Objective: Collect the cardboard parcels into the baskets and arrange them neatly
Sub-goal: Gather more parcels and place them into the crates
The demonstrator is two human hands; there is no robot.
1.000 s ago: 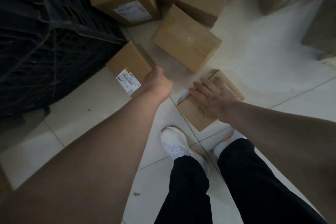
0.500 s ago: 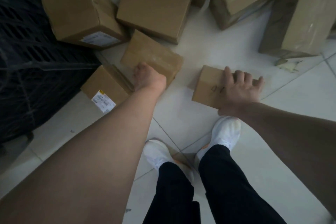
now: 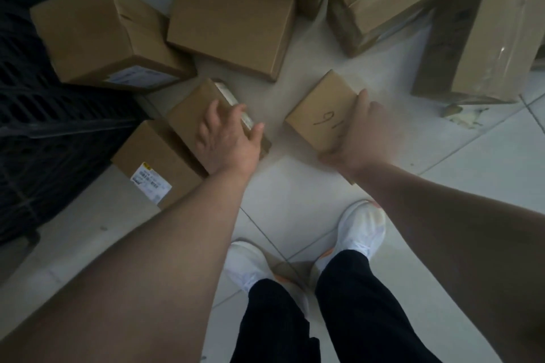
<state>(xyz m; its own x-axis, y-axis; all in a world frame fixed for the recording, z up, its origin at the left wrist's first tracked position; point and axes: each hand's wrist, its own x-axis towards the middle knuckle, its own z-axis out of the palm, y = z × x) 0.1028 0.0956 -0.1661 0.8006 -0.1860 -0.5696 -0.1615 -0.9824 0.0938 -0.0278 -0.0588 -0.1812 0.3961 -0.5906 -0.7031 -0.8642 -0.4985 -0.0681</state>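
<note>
Left grip (image 3: 227,138) curled over small parcel (image 3: 188,115), floor (image 3: 295,186), 11 o'clock | right grip (image 3: 362,132), blurred, clasps numbered parcel (image 3: 318,115), 1 o'clock | black basket (image 3: 44,127), 9 o'clock | loose parcels (image 3: 230,18), 12 o'clock.

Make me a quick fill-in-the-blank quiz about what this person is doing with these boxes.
1. The right hand grips the numbered parcel, whose digits are handwritten on its ___ face.
2. The left hand holds a taped parcel near the ___ basket.
3. The person's shoes are ___.

Missing words: top; black; white.
</note>
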